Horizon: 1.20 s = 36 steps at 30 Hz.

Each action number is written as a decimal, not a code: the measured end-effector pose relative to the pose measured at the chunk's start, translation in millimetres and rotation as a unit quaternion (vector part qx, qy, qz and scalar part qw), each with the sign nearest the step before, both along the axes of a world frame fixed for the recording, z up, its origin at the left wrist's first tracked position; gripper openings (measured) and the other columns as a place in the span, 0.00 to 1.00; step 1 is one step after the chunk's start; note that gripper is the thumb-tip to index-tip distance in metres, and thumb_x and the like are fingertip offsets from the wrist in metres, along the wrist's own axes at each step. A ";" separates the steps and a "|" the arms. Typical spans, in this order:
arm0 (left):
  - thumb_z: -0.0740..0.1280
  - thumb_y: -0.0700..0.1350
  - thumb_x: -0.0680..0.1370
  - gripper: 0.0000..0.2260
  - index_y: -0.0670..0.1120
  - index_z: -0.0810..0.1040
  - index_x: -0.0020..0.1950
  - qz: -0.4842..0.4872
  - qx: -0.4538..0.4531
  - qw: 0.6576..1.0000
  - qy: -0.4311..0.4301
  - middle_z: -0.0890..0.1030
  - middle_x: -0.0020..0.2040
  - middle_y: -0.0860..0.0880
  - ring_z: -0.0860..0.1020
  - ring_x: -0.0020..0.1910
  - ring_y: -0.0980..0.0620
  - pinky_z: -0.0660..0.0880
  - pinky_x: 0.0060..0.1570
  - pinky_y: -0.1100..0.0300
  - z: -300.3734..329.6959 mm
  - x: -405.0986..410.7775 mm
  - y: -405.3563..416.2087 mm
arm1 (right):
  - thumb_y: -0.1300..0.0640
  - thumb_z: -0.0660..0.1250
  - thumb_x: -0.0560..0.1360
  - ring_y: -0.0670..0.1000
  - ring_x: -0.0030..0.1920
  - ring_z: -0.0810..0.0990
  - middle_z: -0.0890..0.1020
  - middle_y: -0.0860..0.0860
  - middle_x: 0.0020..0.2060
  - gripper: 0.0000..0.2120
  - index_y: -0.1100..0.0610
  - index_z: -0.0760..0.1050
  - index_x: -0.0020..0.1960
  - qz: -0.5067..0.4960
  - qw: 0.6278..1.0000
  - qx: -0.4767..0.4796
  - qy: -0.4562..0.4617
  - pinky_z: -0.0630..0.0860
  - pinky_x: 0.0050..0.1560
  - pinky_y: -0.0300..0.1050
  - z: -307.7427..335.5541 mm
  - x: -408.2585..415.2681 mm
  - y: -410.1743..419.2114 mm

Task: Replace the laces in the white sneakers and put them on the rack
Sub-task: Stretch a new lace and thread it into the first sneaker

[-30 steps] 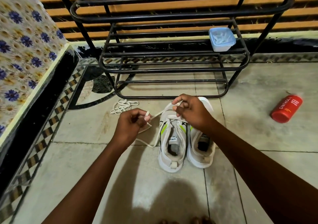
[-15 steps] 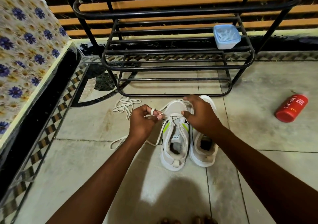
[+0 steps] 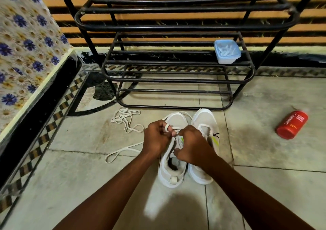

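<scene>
Two white sneakers stand side by side on the tiled floor, toes toward the black metal rack (image 3: 176, 81). Over the left sneaker (image 3: 172, 171), my left hand (image 3: 156, 138) grips a white lace (image 3: 123, 150) that is wound round one finger. The lace loops over the toe and trails off to the left on the floor. My right hand (image 3: 191, 146) is curled over the same shoe's tongue and pinches the lace there. The right sneaker (image 3: 204, 122) has no lace that I can see. A second loose lace (image 3: 126, 119) lies bunched on the floor left of the shoes.
A pale blue plastic tub (image 3: 227, 51) sits on the rack's lower shelf at the right. A red bottle (image 3: 292, 124) lies on its side on the floor at the right. A flowered cloth (image 3: 23, 41) covers a raised ledge on the left.
Both hands have come together over the left sneaker's tongue. The right hand moved from the toe back toward me, and the lace's slack now lies looped on the floor at the left.
</scene>
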<state>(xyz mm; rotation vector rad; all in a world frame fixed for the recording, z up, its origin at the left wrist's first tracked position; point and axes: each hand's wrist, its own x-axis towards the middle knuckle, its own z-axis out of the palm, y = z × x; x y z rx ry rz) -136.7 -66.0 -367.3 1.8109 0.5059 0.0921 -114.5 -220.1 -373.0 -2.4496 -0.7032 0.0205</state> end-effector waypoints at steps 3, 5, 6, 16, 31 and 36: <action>0.79 0.34 0.71 0.08 0.44 0.82 0.40 0.008 0.010 1.000 0.014 0.87 0.39 0.51 0.87 0.42 0.55 0.83 0.50 0.55 -6.7 -0.2 -6.4 | 0.56 0.70 0.57 0.61 0.28 0.74 0.73 0.59 0.28 0.13 0.64 0.71 0.32 -0.023 1.000 -0.007 0.004 0.69 0.29 0.44 3.5 2.5 -0.5; 0.79 0.36 0.71 0.09 0.46 0.82 0.39 0.009 0.019 1.000 0.023 0.87 0.39 0.52 0.86 0.43 0.57 0.83 0.51 0.54 -10.2 -1.6 -8.6 | 0.59 0.70 0.57 0.61 0.26 0.74 0.73 0.58 0.25 0.11 0.64 0.70 0.31 -0.056 0.998 0.013 0.008 0.64 0.28 0.42 8.4 0.3 0.5; 0.79 0.37 0.71 0.08 0.46 0.82 0.40 0.009 0.027 0.999 0.024 0.87 0.39 0.53 0.86 0.42 0.58 0.83 0.52 0.54 -10.7 -1.6 -10.2 | 0.60 0.70 0.58 0.63 0.28 0.75 0.74 0.59 0.26 0.10 0.66 0.72 0.33 -0.074 0.997 0.016 0.007 0.66 0.28 0.43 9.7 -0.3 0.3; 0.80 0.39 0.71 0.07 0.46 0.83 0.39 0.056 0.042 0.997 0.033 0.86 0.38 0.52 0.84 0.39 0.61 0.79 0.46 0.66 -10.0 0.3 -23.8 | 0.65 0.74 0.67 0.61 0.47 0.83 0.85 0.60 0.41 0.15 0.66 0.81 0.53 -0.155 0.981 0.071 0.093 0.75 0.46 0.46 13.1 -5.7 -1.9; 0.78 0.33 0.72 0.14 0.46 0.75 0.43 0.128 -0.045 0.990 0.026 0.85 0.35 0.54 0.86 0.39 0.54 0.81 0.47 0.59 -18.0 -0.8 -35.1 | 0.64 0.74 0.67 0.61 0.48 0.81 0.83 0.62 0.44 0.15 0.69 0.78 0.51 -0.168 0.973 0.075 0.139 0.75 0.49 0.53 19.5 -5.2 -3.0; 0.78 0.33 0.71 0.13 0.45 0.75 0.41 0.110 -0.019 0.993 0.031 0.86 0.39 0.51 0.86 0.40 0.55 0.80 0.46 0.60 -20.0 -0.8 -34.5 | 0.62 0.73 0.69 0.61 0.48 0.81 0.83 0.61 0.45 0.14 0.68 0.79 0.52 -0.167 0.973 0.043 0.155 0.76 0.48 0.53 23.5 -5.1 -2.2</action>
